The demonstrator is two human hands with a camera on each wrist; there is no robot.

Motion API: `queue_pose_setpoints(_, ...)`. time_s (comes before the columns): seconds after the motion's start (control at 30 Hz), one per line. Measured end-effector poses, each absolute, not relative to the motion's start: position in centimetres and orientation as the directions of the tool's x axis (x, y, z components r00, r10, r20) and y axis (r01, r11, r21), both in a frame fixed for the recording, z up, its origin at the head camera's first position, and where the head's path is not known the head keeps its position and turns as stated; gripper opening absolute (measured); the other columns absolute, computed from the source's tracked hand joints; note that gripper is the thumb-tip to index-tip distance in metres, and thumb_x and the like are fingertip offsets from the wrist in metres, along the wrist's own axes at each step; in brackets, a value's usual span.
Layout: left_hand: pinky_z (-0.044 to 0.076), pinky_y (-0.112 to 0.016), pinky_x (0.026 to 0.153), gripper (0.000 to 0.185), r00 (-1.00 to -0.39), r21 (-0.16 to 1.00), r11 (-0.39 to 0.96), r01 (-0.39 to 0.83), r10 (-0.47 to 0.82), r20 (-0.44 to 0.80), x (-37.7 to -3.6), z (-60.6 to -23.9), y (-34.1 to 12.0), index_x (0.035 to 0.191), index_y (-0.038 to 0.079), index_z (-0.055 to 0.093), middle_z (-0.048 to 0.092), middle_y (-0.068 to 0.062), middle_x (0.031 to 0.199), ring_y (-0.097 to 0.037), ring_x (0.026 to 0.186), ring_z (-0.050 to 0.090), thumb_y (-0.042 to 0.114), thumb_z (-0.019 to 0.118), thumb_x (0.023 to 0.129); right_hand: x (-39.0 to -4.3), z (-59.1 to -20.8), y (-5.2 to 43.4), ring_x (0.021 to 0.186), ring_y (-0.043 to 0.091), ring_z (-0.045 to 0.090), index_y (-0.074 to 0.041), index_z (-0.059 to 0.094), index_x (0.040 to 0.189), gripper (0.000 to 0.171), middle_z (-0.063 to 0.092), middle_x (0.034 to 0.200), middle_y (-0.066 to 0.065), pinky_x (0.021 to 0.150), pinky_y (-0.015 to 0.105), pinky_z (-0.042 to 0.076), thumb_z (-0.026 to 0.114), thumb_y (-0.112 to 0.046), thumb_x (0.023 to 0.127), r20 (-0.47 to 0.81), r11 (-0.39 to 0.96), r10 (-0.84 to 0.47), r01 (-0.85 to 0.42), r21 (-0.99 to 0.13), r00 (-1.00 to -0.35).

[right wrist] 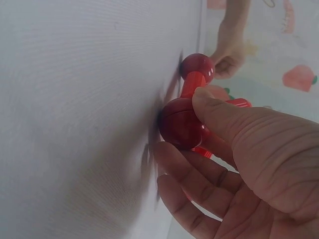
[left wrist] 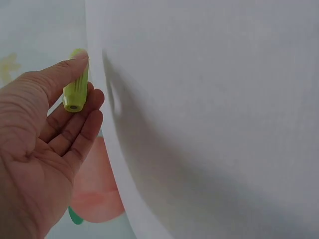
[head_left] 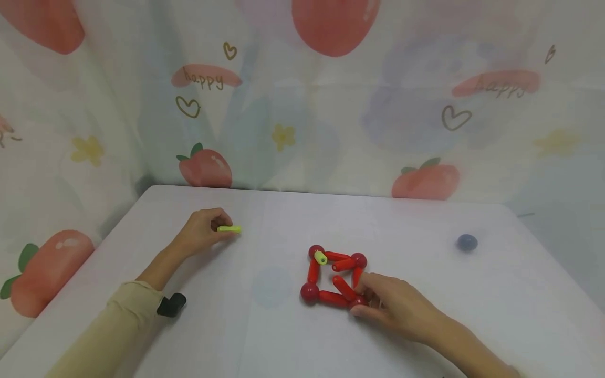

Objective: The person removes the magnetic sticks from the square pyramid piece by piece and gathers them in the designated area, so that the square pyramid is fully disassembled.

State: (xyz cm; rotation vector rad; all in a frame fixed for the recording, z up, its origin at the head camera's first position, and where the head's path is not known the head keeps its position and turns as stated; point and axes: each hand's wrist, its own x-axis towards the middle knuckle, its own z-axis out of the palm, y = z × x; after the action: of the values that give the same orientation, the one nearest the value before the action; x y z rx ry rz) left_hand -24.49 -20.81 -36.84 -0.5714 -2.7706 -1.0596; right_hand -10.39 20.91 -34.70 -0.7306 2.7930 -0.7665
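Assembly of a rod-and-ball frame, apparently mid-build. The left hand [head_left: 203, 233] pinches a short yellow-green plastic rod [head_left: 229, 229] at far left on the white table [head_left: 264, 336]. The right hand [head_left: 389, 307] grasps the near-right red ball [right wrist: 180, 123] of the square red rod-and-ball frame [head_left: 333, 278] at centre. Judged next: carry the rod rightward to the frame. The left-wrist view alone shows the rod's hollow end; only the head view shows a grey-blue ball [head_left: 467, 242] at far right.

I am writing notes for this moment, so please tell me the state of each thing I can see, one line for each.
Left hand: pinches the yellow-green stick, low over the table.
Right hand: grips a corner red ball of the red frame.
Red frame: flat square of sticks and balls, assembled.
Short yellow-green stick: on the frame's far-left corner.
Dark blue ball: loose, alone.
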Motion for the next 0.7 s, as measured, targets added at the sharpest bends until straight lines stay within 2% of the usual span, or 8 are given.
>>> queue_pose_setpoints(0.4, 0.054, -0.043, 0.085, 0.015, -0.920, 0.599, 0.700, 0.388, 0.334, 0.206, -25.03, -37.09, -21.34, 0.091, 0.006, 0.073, 0.074, -0.006, 0.091, -0.023, 0.088, 0.066, 0.001, 0.084, 0.082, -10.42, -34.65, 20.96, 0.075, -0.002, 0.055, -0.023, 0.060, 0.098, 0.028, 0.061, 0.085, -0.018, 0.066, 0.022, 0.051, 0.083, -0.033, 0.085, 0.014, 0.728, -0.517, -0.448, -0.519, -0.856)
queue_pose_setpoints(0.7, 0.055, -0.046, 0.089, 0.017, -0.918, 0.595, 0.702, 0.392, 0.344, 0.198, -25.04, -37.35, -21.42, 0.094, 0.005, 0.073, 0.073, -0.007, 0.093, -0.025, 0.090, 0.066, 0.003, 0.085, 0.081, -10.38, -34.67, 20.92, 0.074, -0.001, 0.054, -0.022, 0.060, 0.099, 0.029, 0.060, 0.085, -0.017, 0.065, 0.021, 0.050, 0.083, -0.034, 0.085, -0.002, 0.738, -0.510, -0.436, -0.515, -0.860)
